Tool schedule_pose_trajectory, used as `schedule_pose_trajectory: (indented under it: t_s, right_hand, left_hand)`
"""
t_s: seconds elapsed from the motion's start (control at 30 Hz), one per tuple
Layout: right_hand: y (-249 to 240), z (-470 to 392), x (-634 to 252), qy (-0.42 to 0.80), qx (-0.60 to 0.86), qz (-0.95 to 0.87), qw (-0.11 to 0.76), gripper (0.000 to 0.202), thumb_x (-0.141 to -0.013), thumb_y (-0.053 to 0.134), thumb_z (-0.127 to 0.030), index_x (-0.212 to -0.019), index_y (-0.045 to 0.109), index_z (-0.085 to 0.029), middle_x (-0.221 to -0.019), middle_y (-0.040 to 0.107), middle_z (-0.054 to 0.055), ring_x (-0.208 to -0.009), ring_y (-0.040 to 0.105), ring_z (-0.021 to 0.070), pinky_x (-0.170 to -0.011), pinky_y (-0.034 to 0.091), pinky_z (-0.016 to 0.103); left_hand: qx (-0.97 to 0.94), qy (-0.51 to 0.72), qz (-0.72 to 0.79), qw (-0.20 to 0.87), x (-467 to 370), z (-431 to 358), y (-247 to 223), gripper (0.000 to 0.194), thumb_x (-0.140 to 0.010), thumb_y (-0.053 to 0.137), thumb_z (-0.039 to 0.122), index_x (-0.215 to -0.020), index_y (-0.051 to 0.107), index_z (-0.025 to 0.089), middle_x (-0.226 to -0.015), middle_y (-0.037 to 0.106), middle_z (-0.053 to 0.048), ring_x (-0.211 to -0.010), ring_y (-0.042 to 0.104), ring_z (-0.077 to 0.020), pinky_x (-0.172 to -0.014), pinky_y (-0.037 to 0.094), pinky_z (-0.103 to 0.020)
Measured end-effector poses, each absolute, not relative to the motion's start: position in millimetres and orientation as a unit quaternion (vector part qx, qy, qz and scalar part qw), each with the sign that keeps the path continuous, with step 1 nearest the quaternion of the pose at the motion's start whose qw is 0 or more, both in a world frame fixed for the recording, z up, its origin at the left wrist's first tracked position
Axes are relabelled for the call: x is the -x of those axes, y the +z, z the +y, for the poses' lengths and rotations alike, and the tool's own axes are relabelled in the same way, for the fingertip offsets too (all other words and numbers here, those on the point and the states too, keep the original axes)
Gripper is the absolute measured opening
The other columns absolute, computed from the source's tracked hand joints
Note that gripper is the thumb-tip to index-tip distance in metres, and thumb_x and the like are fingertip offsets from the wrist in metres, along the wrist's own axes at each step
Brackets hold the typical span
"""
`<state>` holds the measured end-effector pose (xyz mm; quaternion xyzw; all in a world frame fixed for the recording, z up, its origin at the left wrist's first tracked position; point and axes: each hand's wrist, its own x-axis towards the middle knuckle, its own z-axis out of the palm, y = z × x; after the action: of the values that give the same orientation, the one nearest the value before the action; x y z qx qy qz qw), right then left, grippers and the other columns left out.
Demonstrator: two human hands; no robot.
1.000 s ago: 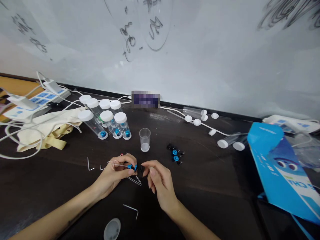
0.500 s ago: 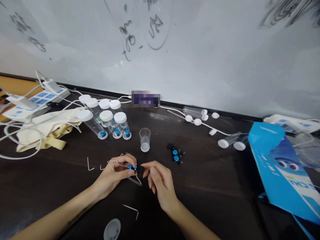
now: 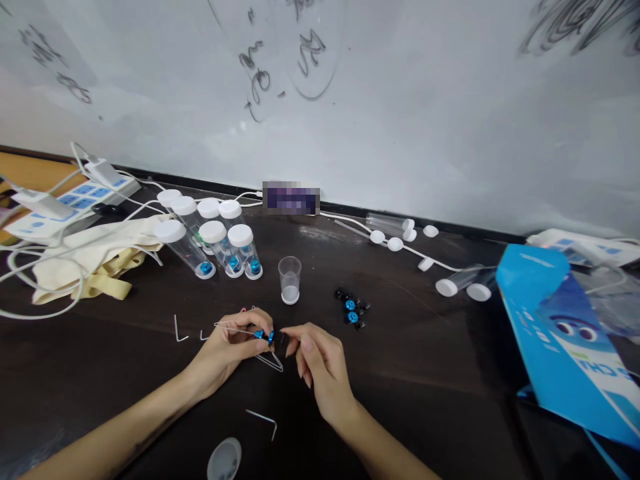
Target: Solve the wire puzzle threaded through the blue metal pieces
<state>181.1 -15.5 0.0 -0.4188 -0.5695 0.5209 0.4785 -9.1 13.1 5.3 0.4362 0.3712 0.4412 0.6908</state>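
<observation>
A small blue metal part with a black end is pinched between the thumb and fingers of my left hand. Thin looped wire trails around and below those fingers; whether it joins the part is unclear. My right hand is curled close by, its fingertips at a small dark piece on the black end, which blends into the dark table. Right of the hands lies a cluster of similar blue and black parts. Bent hex keys rest in front of my hands and to the left.
A clear cup stands behind my hands. Several white-capped tubes holding blue parts stand back left. Loose caps and empty tubes lie back right. A blue bag is at right, a round lid in front, a power strip at left.
Almost nothing differs. Both hands keep their place, and the fingers of my right hand have shifted very slightly at the black end of the part.
</observation>
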Motion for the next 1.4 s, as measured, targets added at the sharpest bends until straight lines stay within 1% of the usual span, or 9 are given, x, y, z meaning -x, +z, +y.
schedule_pose_trajectory:
  t_s: [0.23,0.43,0.6,0.8,0.97,1.13,1.23,1.3,1.4]
  right_hand:
    - [0.5,-16.2,-180.8,0.523,0.426,-0.56,0.481,0.033,-0.102,0.041,-0.04,-0.111,0.068,-0.022,-0.078,0.061,0.001,-0.048,0.043,0.0082,-0.043,0.033,0.022]
    - [2.7,-14.7,-181.3,0.49,0.43,-0.588,0.478,0.038,-0.103,0.039,-0.038,-0.101,0.073,-0.022,-0.074,0.061,0.001,-0.05,0.044,0.0094,-0.049,0.036,0.024]
    - [3.2,-14.2,-181.1,0.495,0.442,-0.577,0.476,0.037,-0.102,0.039,-0.042,-0.108,0.069,-0.021,-0.077,0.063,0.002,-0.053,0.049,0.0116,-0.048,0.036,0.024]
    - [3.4,-13.4,-181.4,0.474,0.439,-0.597,0.476,0.041,-0.103,0.038,-0.04,-0.092,0.072,-0.019,-0.073,0.062,0.002,-0.055,0.05,0.0122,-0.055,0.039,0.026]
    - [2.0,-13.8,-180.9,0.483,0.445,-0.583,0.478,0.035,-0.103,0.039,-0.04,-0.104,0.068,-0.021,-0.075,0.063,0.002,-0.055,0.05,0.0119,-0.054,0.039,0.025]
    - [1.7,-14.5,-180.6,0.478,0.44,-0.591,0.478,0.04,-0.103,0.038,-0.039,-0.09,0.07,-0.019,-0.073,0.062,0.002,-0.054,0.049,0.0111,-0.055,0.039,0.026]
    - [2.2,-14.6,-180.8,0.484,0.442,-0.583,0.48,0.036,-0.103,0.038,-0.039,-0.103,0.069,-0.021,-0.075,0.062,0.001,-0.055,0.05,0.0114,-0.056,0.039,0.026]
    - [2.8,-14.4,-181.0,0.48,0.439,-0.586,0.482,0.034,-0.103,0.039,-0.039,-0.106,0.068,-0.021,-0.076,0.062,0.001,-0.056,0.05,0.0116,-0.058,0.04,0.026]
    - [3.0,-13.9,-181.0,0.472,0.434,-0.596,0.484,0.038,-0.103,0.039,-0.038,-0.096,0.072,-0.02,-0.074,0.061,0.001,-0.057,0.05,0.0115,-0.061,0.041,0.027]
  left_hand:
    - [-0.434,0.439,0.369,0.694,8.5,13.7,5.7,0.008,-0.073,0.078,0.017,-0.079,0.073,0.017,-0.087,0.058,-0.003,-0.078,0.057,-0.0158,-0.071,0.051,-0.025]
    - [-0.44,0.44,0.369,0.691,9.0,13.0,6.5,0.007,-0.074,0.077,0.015,-0.079,0.073,0.017,-0.087,0.057,-0.003,-0.08,0.055,-0.0154,-0.072,0.05,-0.023]
    - [-0.438,0.438,0.369,0.693,8.9,13.9,5.4,0.008,-0.074,0.078,0.017,-0.079,0.073,0.018,-0.087,0.057,-0.003,-0.079,0.056,-0.0161,-0.071,0.05,-0.025]
    - [-0.44,0.44,0.366,0.692,9.0,13.8,4.1,0.008,-0.074,0.078,0.015,-0.08,0.073,0.018,-0.087,0.057,-0.003,-0.08,0.055,-0.0148,-0.072,0.049,-0.023]
    - [-0.44,0.438,0.368,0.692,9.4,12.9,4.6,0.008,-0.074,0.078,0.015,-0.08,0.073,0.017,-0.088,0.057,-0.003,-0.08,0.055,-0.0153,-0.072,0.049,-0.023]
    - [-0.445,0.437,0.364,0.692,8.5,14.0,4.8,0.007,-0.075,0.077,0.015,-0.081,0.073,0.018,-0.088,0.057,-0.002,-0.078,0.055,-0.014,-0.072,0.049,-0.022]
    - [-0.442,0.436,0.364,0.695,8.0,14.3,5.1,0.007,-0.075,0.077,0.015,-0.081,0.073,0.018,-0.089,0.057,-0.002,-0.079,0.056,-0.0147,-0.072,0.049,-0.023]
    - [-0.443,0.437,0.365,0.693,8.2,14.1,5.2,0.007,-0.075,0.077,0.015,-0.081,0.073,0.018,-0.088,0.057,-0.002,-0.08,0.056,-0.0149,-0.072,0.049,-0.023]
    - [-0.445,0.437,0.364,0.692,9.2,13.5,5.0,0.008,-0.075,0.077,0.015,-0.08,0.073,0.018,-0.087,0.057,-0.002,-0.08,0.055,-0.0141,-0.072,0.049,-0.021]
